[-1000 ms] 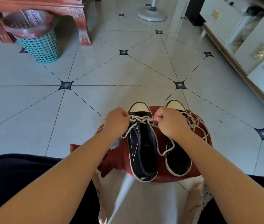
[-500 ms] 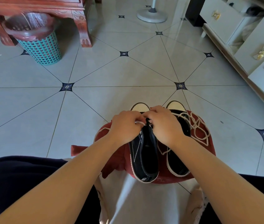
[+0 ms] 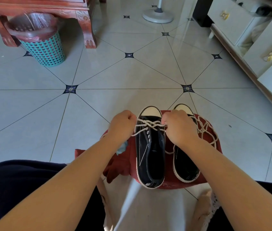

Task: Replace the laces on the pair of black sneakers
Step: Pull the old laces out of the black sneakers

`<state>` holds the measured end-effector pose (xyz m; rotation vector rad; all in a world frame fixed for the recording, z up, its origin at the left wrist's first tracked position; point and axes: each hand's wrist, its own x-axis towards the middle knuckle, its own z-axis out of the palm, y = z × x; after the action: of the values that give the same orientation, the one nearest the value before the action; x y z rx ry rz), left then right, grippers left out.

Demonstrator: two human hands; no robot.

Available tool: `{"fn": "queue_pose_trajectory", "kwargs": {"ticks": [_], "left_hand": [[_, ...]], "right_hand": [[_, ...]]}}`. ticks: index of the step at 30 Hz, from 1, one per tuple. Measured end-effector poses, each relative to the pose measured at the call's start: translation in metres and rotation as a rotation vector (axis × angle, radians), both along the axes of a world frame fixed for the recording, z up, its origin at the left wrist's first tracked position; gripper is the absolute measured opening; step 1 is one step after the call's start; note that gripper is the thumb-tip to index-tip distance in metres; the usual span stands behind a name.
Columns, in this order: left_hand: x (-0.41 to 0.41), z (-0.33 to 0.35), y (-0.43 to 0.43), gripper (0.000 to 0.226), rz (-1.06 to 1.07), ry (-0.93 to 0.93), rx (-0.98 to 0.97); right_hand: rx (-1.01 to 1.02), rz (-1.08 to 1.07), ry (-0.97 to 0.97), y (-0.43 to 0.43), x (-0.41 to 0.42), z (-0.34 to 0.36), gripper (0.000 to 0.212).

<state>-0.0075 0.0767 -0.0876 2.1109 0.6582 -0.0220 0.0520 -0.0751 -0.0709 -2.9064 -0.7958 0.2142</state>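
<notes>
While fisted knuckles-up, left hand (image 3: 123, 124) and right hand (image 3: 180, 129) each pinch one white cord lace (image 3: 148, 125); two black canvas sneakers (image 3: 150, 157), two laces (image 3: 206, 130).

Glossy black sneakers (image 3: 150, 157) w/ woven cloth laces (image 3: 148, 125) (shiny tile floor (image 3: 132, 77)).

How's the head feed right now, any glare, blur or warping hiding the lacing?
Head view: the lace is sharp between the left hand and right hand; glare streaks the floor tiles by the fan base; wide-angle bowing bends the cabinet at the right edge.
</notes>
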Motion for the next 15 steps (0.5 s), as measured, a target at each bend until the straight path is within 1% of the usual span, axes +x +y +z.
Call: {"fn": "queue_pose_trajectory", "kwargs": {"ticks": [2,4,5,7,8,9,12,13,15], "left_hand": [[-0.002,0.002,-0.003,0.019,-0.119,0.026,0.131],[-0.001,0.004,-0.006,0.027,-0.201,0.001,0.253],[0.000,0.004,-0.007,0.026,-0.242,-0.025,0.339],[0.001,0.003,-0.011,0.019,-0.289,-0.044,0.458],[0.001,0.002,-0.010,0.019,-0.262,-0.042,0.465],[0.002,0.001,-0.008,0.019,-0.195,-0.037,0.429],[0.003,-0.002,0.013,0.020,0.091,-0.040,0.234],[0.003,-0.004,0.019,0.020,0.136,-0.042,0.213],[0.001,-0.006,0.021,0.021,0.083,-0.009,0.271]], "right_hand": [[0.089,-0.006,0.060,0.002,0.002,-0.002,0.029],[0.191,0.002,0.085,0.006,0.003,-0.003,0.023],[0.209,0.024,0.088,0.008,0.002,-0.003,0.021],[0.161,0.088,0.061,0.009,-0.001,-0.003,0.017],[0.120,0.097,0.032,0.009,-0.002,-0.001,0.017],[0.093,0.079,-0.005,0.008,0.000,0.000,0.019],[0.134,-0.092,-0.067,-0.001,0.010,0.005,0.019],[0.147,-0.127,-0.061,-0.004,0.013,0.005,0.018],[0.132,-0.137,-0.006,-0.005,0.015,0.002,0.016]]}}
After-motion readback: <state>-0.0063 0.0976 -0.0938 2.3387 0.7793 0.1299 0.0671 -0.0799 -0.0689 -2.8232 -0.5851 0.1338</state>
